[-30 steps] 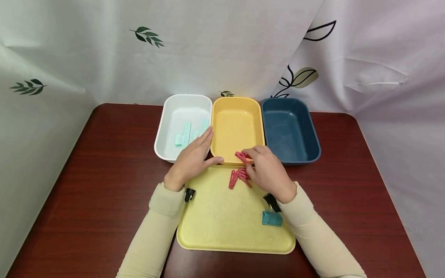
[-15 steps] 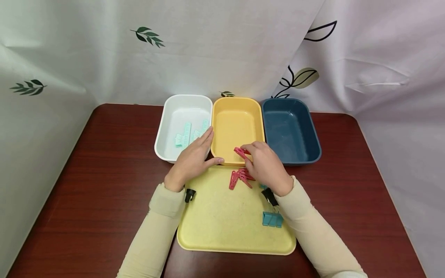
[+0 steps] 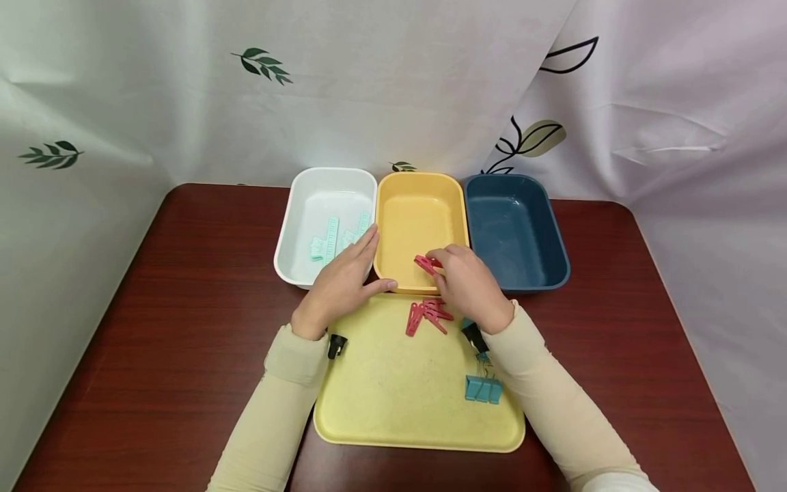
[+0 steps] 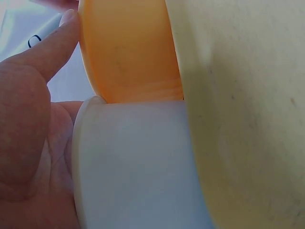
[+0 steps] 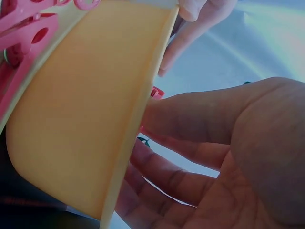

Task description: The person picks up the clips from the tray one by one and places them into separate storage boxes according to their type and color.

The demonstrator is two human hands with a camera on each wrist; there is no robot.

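Note:
My right hand point(image 3: 470, 283) pinches a pink clothespin point(image 3: 424, 264) between thumb and fingers, over the near part of the yellow bin point(image 3: 418, 215). In the right wrist view, that bin's wall point(image 5: 81, 114) hides most of the held clothespin. Several more pink clothespins point(image 3: 424, 316) lie in a cluster on the yellow tray point(image 3: 393, 389), just in front of the bin. My left hand point(image 3: 344, 283) rests with straight fingers across the near rims of the white bin point(image 3: 281, 253) and the yellow bin; its thumb touches the yellow rim in the left wrist view.
Mint-green clips point(image 3: 332, 236) lie in the white bin, partly hidden by my left hand. A dark blue bin point(image 3: 513, 225) stands on the right of the row. Teal binder clips point(image 3: 483, 389) lie on the tray's right side, partly under my right wrist. A curtain hangs behind the table.
My right hand has moved slightly away from me, carrying the pink clothespin further in over the yellow bin. More of the teal binder clips now shows. My left hand has stayed put.

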